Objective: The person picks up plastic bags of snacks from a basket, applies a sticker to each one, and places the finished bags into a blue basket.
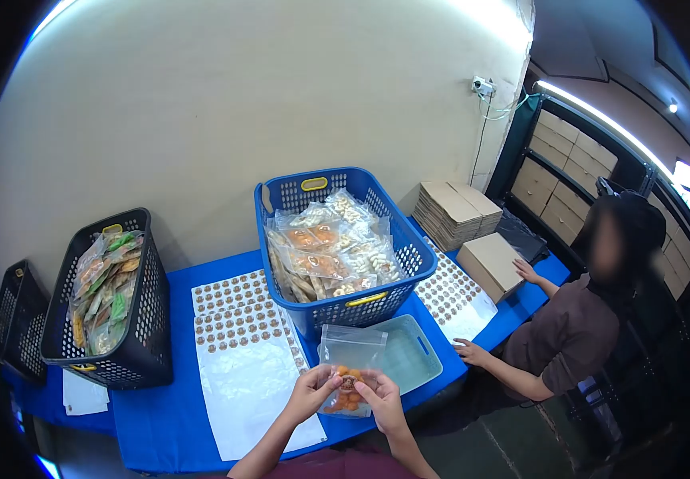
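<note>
Nearest the camera, a clear plastic bag [353, 346] of round orange pieces is held upright above the front edge of a blue-covered table [149, 423], just before a shallow, pale green plastic tray [426, 363]. Left hand [311, 393] and right hand [386, 401] grip its two sides, each thumb on the front face, fingers curled behind and pinching the film. Between the thumbs sits a round brown sticker [349, 383]; it looks to be in place on the bag, though whether it is pressed flat all over cannot be told, nor whether the top is sealed.

To the left lies a white sticker sheet [253, 391] with rows of round brown stickers at its upper end and bare backing below, so it seems partly used. Behind the tray, a large blue perforated plastic basket [345, 305] is heaped with filled clear bags [353, 255]; how many are labelled is too small to tell. Farther left, a black perforated basket [153, 311] holds more packets, some green.

On the right are another sticker sheet [463, 307], a closed brown cardboard box [489, 267] and a stack of flattened cardboard [457, 215]. A co-worker [565, 335] has one hand [529, 272] by the box and the other [473, 352] at that sheet's edge.
</note>
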The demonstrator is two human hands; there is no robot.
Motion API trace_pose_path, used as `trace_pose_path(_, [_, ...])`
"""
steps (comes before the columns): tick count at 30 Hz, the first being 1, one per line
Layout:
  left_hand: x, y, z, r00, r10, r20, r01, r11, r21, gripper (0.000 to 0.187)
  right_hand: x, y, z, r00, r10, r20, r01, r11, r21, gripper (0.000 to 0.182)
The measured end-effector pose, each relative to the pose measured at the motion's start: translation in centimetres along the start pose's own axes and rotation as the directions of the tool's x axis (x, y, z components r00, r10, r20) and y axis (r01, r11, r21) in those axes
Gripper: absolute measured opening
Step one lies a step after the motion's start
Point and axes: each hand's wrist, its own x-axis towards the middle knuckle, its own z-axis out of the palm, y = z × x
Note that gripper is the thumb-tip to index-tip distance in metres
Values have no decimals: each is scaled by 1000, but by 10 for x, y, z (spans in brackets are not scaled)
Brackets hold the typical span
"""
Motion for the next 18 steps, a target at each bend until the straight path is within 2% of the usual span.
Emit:
trace_pose_path(3, [-4, 9, 3, 997, -58, 58, 62, 996, -70, 25, -1, 1, -4, 998, -58, -29, 57, 998, -38, 25])
trace_pose_path(6, [-3, 13, 12, 999, -21, 47, 20, 1000, 23, 24, -8, -1, -2, 994, -95, -58, 92, 994, -60, 23])
trace_pose_path(9, [2, -2, 27, 997, -72, 0, 72, 997, -35, 23, -11, 2, -7, 982, -165, -95, 151, 979, -135, 21])
trace_pose_path(12, [7, -8, 35, 1000, 2, 28, -5, 995, 102, 23, -14, -5, -11, 969, -195, -151, 168, 969, -179, 20])
trace_pose_path(13, [7, -4, 34, 998, -37, 57, 25, 977, 210, 22, -15, -9, -13, 966, -195, -171, 164, 969, -184, 20])
trace_pose_path(16, [8, 2, 40, 993, 3, 115, -11, 998, 70, 23, -18, -12, -18, 973, -122, -197, 114, 992, -49, 21])
trace_pose_path(18, [7, -3, 41, 992, -32, 120, 33, 999, -3, 22, -17, -10, -22, 975, -121, -185, 118, 993, -26, 20])
